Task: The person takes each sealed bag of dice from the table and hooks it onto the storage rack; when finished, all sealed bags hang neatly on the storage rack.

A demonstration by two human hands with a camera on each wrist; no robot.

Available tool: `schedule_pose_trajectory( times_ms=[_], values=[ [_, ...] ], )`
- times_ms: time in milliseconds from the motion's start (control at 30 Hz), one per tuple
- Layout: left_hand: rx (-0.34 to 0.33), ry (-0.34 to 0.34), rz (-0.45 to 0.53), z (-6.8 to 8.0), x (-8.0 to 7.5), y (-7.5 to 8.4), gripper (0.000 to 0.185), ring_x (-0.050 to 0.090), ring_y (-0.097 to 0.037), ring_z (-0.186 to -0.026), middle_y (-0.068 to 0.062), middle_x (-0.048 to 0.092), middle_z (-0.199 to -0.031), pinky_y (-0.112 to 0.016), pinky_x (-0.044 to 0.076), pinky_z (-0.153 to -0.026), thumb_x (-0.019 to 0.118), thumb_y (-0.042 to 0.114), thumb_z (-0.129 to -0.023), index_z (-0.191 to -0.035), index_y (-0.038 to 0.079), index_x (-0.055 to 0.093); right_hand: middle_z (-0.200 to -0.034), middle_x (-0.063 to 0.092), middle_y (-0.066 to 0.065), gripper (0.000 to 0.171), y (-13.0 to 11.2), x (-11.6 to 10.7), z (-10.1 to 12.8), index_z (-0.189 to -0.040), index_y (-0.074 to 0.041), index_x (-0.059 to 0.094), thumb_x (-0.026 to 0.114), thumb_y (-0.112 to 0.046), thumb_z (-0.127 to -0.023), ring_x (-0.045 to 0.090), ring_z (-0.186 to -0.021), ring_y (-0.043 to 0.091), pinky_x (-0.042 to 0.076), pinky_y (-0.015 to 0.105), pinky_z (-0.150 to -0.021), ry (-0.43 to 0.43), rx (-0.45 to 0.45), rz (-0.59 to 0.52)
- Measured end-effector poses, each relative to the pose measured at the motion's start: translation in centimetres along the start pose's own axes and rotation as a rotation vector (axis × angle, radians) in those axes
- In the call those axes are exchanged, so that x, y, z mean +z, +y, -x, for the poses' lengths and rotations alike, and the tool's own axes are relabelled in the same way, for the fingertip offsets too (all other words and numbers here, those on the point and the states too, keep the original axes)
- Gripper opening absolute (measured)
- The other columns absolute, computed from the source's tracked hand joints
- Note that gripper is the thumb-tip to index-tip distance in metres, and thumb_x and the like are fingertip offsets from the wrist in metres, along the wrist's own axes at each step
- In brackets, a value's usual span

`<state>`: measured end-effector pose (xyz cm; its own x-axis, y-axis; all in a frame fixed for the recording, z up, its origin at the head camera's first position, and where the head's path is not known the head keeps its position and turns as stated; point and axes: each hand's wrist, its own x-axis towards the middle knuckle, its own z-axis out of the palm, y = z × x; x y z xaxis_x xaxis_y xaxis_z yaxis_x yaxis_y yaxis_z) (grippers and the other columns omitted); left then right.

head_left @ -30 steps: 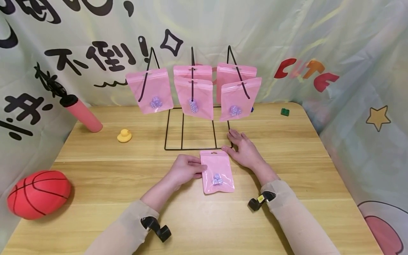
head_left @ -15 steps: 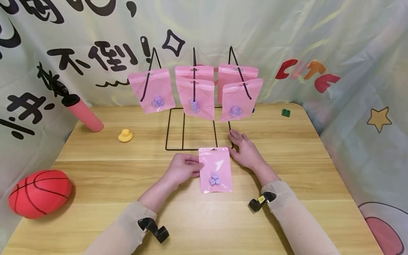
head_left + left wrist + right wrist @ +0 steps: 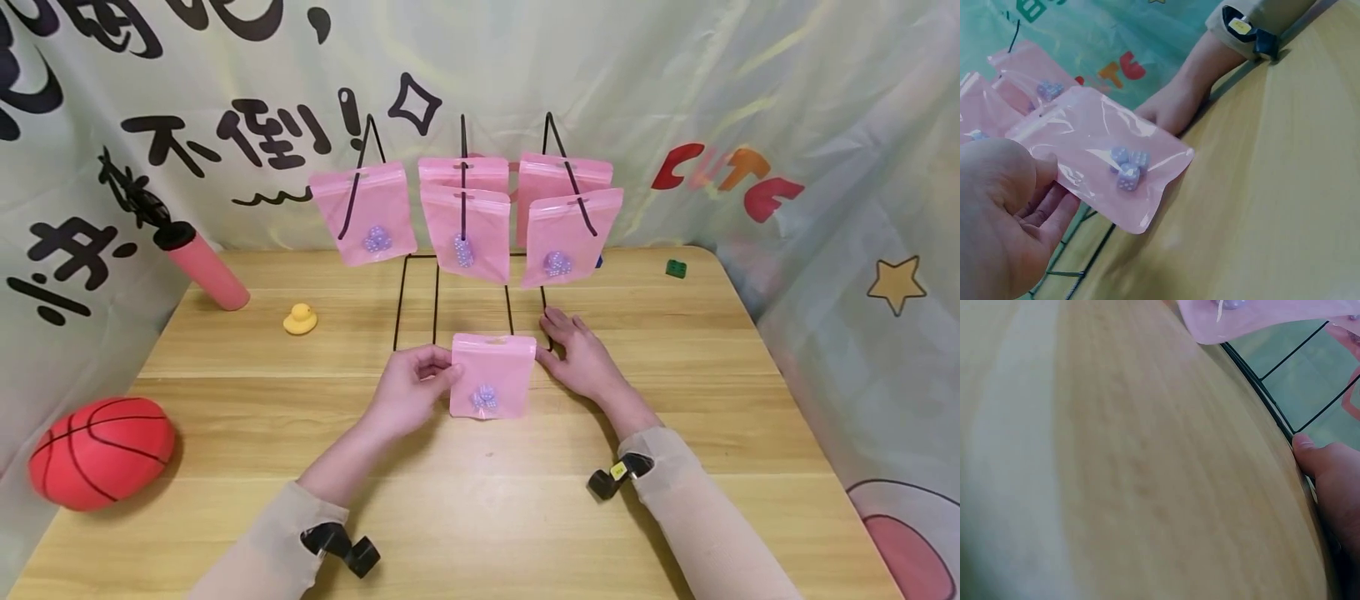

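Observation:
My left hand point(image 3: 408, 387) pinches the left edge of a pink zip bag point(image 3: 494, 367) between thumb and fingers. Purple dice point(image 3: 1127, 167) show through its front. The bag is lifted and tilted upright, overlapping the front wire of a black wire display rack point(image 3: 397, 302) in the head view. My right hand point(image 3: 583, 358) rests with fairly straight, spread fingers at the rack's front right corner, its thumb point(image 3: 1305, 449) touching the wire there. Several similar pink bags hang on the rack's three hooks: one on the left hook point(image 3: 367, 225), two in the middle point(image 3: 480, 221), two on the right point(image 3: 577, 217).
A yellow rubber duck point(image 3: 301, 319) and a pink pump-like cylinder point(image 3: 210, 271) stand on the table point(image 3: 480, 517) to the left. Nearer lies a red ball point(image 3: 102, 454) with black lines. A green toy brick point(image 3: 676, 268) is at the back right, before a printed curtain point(image 3: 750, 100).
My left hand has raised the bag from the table, tilting it upright and moving it slightly left and toward the rack. My right hand has stayed at the rack's corner.

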<state>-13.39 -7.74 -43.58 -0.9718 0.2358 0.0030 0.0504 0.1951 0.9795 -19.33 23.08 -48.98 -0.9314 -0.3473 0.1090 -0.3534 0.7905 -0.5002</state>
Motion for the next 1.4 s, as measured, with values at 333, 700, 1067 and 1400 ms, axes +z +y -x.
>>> schedule_pose_trajectory(
  times_ms=[333,700,1067,1400],
  values=[
    [0.145,0.064,-0.037,0.2,-3.0,2.2,0.006,0.071,-0.026,-0.087,-0.011,0.075,-0.094,-0.027,0.061,-0.077,0.074,0.003,-0.099,-0.102,-0.002,0.075,-0.165,0.039,0.02,0.074,0.0,0.0,0.0,-0.152,0.004,0.051,0.066,-0.049,-0.104,0.032,-0.156,0.031,0.017,0.049,-0.13,0.003,0.011,-0.01],
    [0.258,0.234,0.006,0.3,-6.6,5.2,0.008,0.064,-0.017,-0.071,-0.014,0.073,-0.086,-0.021,0.053,-0.06,0.074,-0.003,-0.098,-0.099,-0.01,0.072,-0.165,0.04,0.02,0.072,-0.1,0.0,0.1,-0.153,0.004,0.05,0.066,-0.047,-0.105,0.032,-0.156,0.031,0.017,0.047,-0.13,-0.009,0.017,-0.001],
    [0.315,0.386,0.111,0.4,-9.5,7.4,0.004,0.069,-0.011,-0.076,0.0,0.075,-0.084,-0.02,0.059,-0.072,0.074,-0.009,-0.095,-0.099,-0.009,0.073,-0.165,0.039,0.019,0.073,-0.2,-0.2,0.1,-0.153,0.004,0.049,0.065,-0.048,-0.105,0.031,-0.156,0.03,0.016,0.046,-0.13,-0.013,0.022,-0.01],
    [0.331,0.471,0.192,0.5,-11.1,8.7,0.007,0.069,-0.014,-0.076,-0.007,0.074,-0.085,-0.019,0.06,-0.072,0.076,-0.008,-0.093,-0.097,-0.001,0.076,-0.165,0.039,0.021,0.072,-0.2,-0.2,0.1,-0.152,0.005,0.05,0.066,-0.046,-0.105,0.033,-0.155,0.032,0.018,0.048,-0.129,0.003,0.005,-0.013]
  ],
)
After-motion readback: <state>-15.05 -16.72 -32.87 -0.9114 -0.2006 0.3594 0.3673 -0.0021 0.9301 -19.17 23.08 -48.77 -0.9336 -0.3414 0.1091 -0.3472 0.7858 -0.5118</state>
